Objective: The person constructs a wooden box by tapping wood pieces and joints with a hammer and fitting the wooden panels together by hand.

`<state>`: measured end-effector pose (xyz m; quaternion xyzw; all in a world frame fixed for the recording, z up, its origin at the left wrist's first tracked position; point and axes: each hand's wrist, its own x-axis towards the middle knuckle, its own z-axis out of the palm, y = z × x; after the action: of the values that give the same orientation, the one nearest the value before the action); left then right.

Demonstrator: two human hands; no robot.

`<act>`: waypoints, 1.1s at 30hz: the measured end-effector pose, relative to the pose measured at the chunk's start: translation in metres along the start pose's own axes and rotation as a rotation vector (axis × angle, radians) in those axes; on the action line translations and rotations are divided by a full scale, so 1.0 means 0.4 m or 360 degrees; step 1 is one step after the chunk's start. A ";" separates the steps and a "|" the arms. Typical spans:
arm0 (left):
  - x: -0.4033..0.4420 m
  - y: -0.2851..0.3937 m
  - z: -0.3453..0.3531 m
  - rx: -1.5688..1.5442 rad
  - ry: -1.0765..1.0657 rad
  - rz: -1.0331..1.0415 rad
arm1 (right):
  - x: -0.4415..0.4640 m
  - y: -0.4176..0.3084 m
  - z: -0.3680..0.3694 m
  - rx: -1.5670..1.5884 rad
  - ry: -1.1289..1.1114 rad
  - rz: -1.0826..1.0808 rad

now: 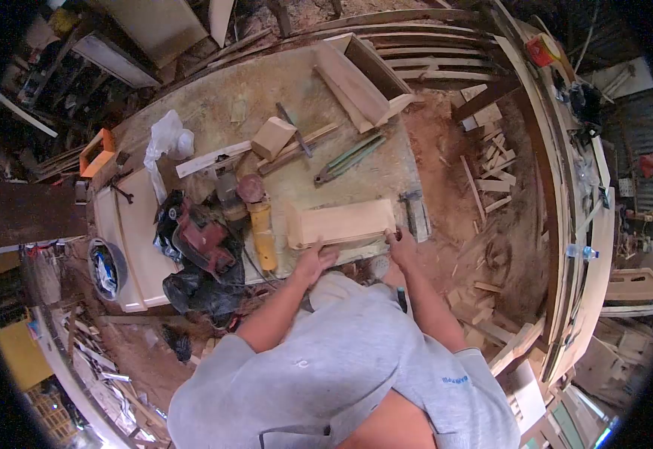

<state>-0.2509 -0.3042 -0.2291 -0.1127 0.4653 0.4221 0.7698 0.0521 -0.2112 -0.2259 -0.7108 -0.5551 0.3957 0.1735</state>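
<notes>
A pale wooden piece (341, 222), long and box-like, lies on the workbench (266, 93) close to my body. My left hand (316, 262) is at its near left edge, fingers partly spread, with the palm below the edge. At the near right corner, my right hand (402, 247) has its fingers closed on the wood. Left of the piece stands a yellow power tool (263, 236) with a round reddish end. Beyond it lie a green-handled tool (349, 159) and a small wooden block (273, 138).
An open wooden box (364, 78) sits at the bench's far right. Black plastic bags (206, 288) and a red tool (203, 238) lie at the left, near a bucket (108, 269). Wood offcuts (495, 161) are on the ground at right, beside long boards (558, 224).
</notes>
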 end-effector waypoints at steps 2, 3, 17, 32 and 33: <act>-0.077 0.040 0.056 0.0862 -0.0111 -0.0193 | 0.007 -0.095 -0.053 -0.0206 -0.0067 -0.0038; -0.137 0.078 0.106 0.1302 -0.0175 -0.0299 | 0.019 -0.096 -0.047 -0.0280 -0.0002 -0.0106; 0.302 0.907 0.142 0.3234 0.0786 0.1145 | -0.116 -0.059 -0.087 -0.0221 0.0007 0.0060; 0.005 0.370 0.531 0.0981 -0.0900 0.0114 | -0.277 -0.336 -0.423 0.0333 0.0063 0.0353; -0.050 0.306 0.607 0.1134 -0.0887 0.0170 | -0.278 -0.340 -0.438 0.0433 0.0062 0.0330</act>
<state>-0.1965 -0.1020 -0.0546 0.3011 0.3618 0.2890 0.8336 0.0880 -0.2363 0.0183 -0.7418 -0.4165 0.4691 0.2371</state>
